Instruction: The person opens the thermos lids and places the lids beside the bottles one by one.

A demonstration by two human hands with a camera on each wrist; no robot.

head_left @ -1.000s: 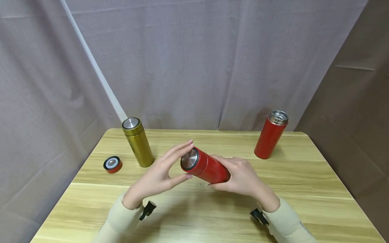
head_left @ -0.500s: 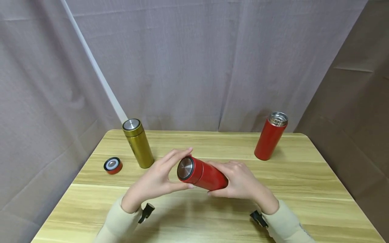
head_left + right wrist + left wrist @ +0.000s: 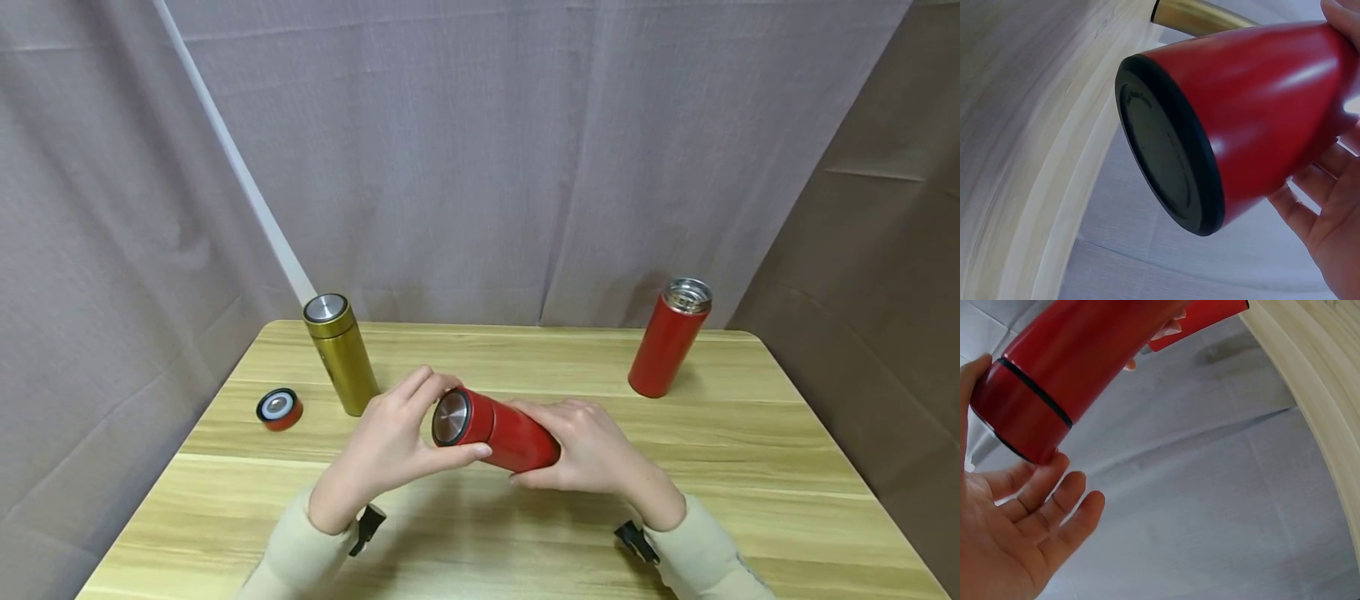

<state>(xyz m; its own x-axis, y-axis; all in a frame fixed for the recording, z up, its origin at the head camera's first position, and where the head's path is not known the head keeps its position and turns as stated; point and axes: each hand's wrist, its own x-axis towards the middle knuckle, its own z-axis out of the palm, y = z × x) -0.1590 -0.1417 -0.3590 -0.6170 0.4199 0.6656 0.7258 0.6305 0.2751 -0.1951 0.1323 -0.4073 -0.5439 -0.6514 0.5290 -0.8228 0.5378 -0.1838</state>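
Tilted above the table, a red thermos (image 3: 521, 437) with a closed lid (image 3: 468, 417) points its steel-topped end to the left. My right hand (image 3: 592, 442) grips its body near the base. At the other end, my left hand (image 3: 393, 433) holds the lid between thumb and fingers. In the left wrist view the dark seam under the lid (image 3: 1019, 412) shows, with the left hand's (image 3: 1010, 531) outer fingers off the surface. The black base (image 3: 1160, 144) of the thermos faces the right wrist camera.
A gold thermos (image 3: 345, 367) with its lid on stands at the back left. Beside it a loose red lid (image 3: 280, 410) lies with its inside up. An uncovered red thermos (image 3: 667, 346) stands at the back right. Grey curtains (image 3: 450, 167) hang behind the table (image 3: 750, 467).
The thermos has dropped slightly, shifted left and tipped closer to level. My left fingers and thumb have closed in around the lid. Nothing else on the table has moved.
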